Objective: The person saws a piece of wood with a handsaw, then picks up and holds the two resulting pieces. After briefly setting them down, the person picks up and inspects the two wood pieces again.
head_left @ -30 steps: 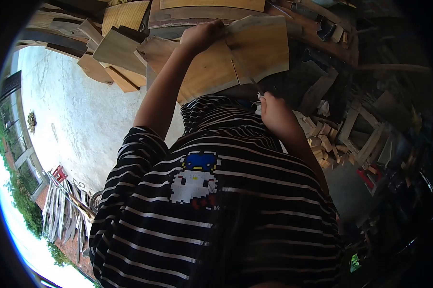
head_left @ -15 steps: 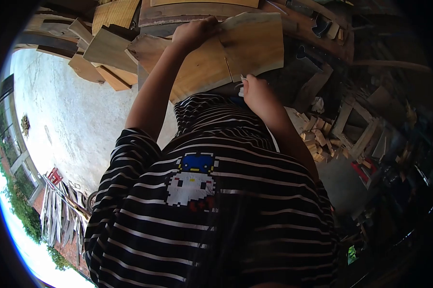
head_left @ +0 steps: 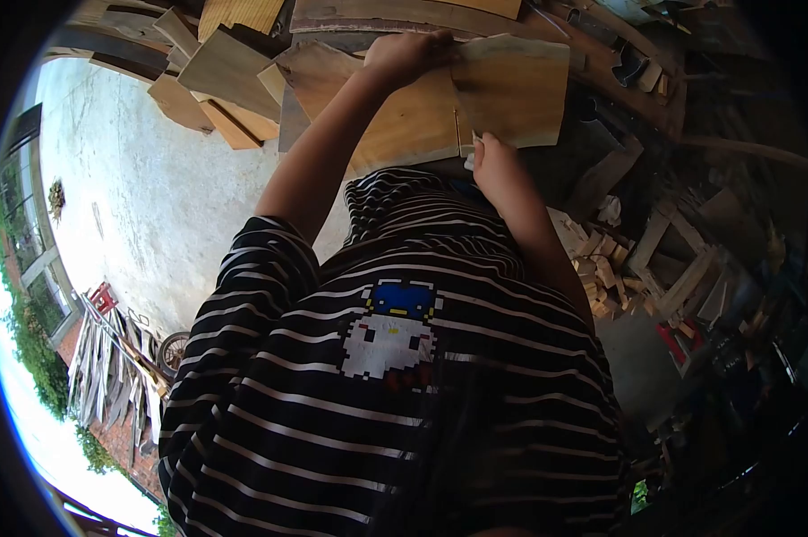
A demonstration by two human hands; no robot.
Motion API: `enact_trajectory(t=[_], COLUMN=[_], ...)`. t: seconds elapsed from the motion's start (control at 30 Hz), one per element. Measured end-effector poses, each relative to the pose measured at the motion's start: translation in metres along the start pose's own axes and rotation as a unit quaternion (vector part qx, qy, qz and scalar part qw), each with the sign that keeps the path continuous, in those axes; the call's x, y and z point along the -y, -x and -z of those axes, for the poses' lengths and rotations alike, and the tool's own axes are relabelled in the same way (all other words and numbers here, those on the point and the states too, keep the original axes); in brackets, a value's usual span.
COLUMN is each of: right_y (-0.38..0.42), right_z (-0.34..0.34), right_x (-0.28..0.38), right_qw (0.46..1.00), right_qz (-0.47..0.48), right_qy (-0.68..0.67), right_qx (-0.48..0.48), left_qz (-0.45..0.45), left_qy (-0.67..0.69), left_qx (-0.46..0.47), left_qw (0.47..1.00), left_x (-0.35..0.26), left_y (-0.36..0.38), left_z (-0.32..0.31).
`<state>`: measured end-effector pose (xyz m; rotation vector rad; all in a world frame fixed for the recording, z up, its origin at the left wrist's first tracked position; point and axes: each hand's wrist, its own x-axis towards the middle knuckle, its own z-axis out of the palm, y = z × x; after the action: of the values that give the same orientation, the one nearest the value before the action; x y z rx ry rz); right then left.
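A light-brown wooden board (head_left: 511, 89) with an uneven, bark-like far edge lies before my lap, beside another board (head_left: 404, 121) to its left. Between them runs a dark, narrow seam. My left hand (head_left: 404, 58) reaches across to the far edge by the top of this seam, its fingers closed over the edge. At the near end of the seam is my right hand (head_left: 500, 168), closed around a small whitish thing (head_left: 470, 162) that I cannot make out. Its fingertips are close to the near edge of the boards.
Several wood offcuts (head_left: 229, 76) are piled at the upper left. To the right, small wood blocks (head_left: 601, 264) lie heaped beside a wooden frame (head_left: 672, 237). Long thin strips (head_left: 113, 367) lean by a brick wall on the left, near a wheel (head_left: 173, 352).
The view has shifted, so the boards and both hands appear farther right. My right hand is slightly closer to the seam; my left hand keeps its place on the far edge.
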<state>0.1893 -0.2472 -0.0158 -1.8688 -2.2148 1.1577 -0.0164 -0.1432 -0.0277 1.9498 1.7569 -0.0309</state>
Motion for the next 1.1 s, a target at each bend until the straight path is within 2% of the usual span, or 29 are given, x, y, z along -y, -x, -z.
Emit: enact_trajectory(t=[0.1,0.23,0.33,0.47,0.57,0.63,0.77,0.83,0.87,0.97,1.03,1.1], right_y=[0.002,0.050,0.037,0.000,0.024,0.053,0.039,0.007,0.008,0.022,0.058,0.057], right_z=[0.006,0.037,0.025,-0.004,0.020,0.040,0.021,0.000,-0.002,0.015,0.045,0.043], right_x=[0.005,-0.009,-0.007,-0.003,0.007,0.003,-0.002,0.004,0.003,0.010,0.018,0.019], right_qw=[1.000,0.999,0.998,1.000,1.000,0.995,0.998,0.999,0.999,0.998,0.993,0.994], right_qz=[-0.003,-0.006,-0.018,0.018,0.003,-0.043,-0.037,0.013,0.010,0.018,-0.066,-0.064], right_qy=[0.014,0.005,0.003,-0.018,-0.018,0.005,-0.010,-0.038,-0.038,-0.058,-0.006,-0.002], right_qx=[0.026,0.054,0.061,-0.017,0.020,0.095,0.043,-0.034,-0.036,0.003,0.097,0.091], left_qz=[0.010,0.004,0.003,0.004,0.003,0.021,-0.008,0.016,0.012,0.012,0.016,0.012], left_qy=[0.012,0.033,0.021,0.009,0.022,0.021,0.010,-0.024,-0.024,-0.002,0.013,0.010], left_qx=[-0.019,-0.015,0.009,0.009,-0.001,0.011,0.003,0.003,0.005,0.005,-0.030,-0.023], left_qw=[1.000,0.999,1.000,1.000,1.000,1.000,1.000,1.000,1.000,1.000,0.999,1.000], left_x=[0.010,0.013,0.004,0.000,0.009,0.008,0.003,-0.005,-0.004,0.008,0.016,0.017], left_y=[-0.002,-0.004,-0.001,0.005,0.000,-0.001,-0.002,0.006,0.007,0.005,0.006,0.005], left_z=[-0.008,-0.002,0.003,0.003,0.004,0.001,-0.002,0.002,0.002,0.003,-0.001,0.001])
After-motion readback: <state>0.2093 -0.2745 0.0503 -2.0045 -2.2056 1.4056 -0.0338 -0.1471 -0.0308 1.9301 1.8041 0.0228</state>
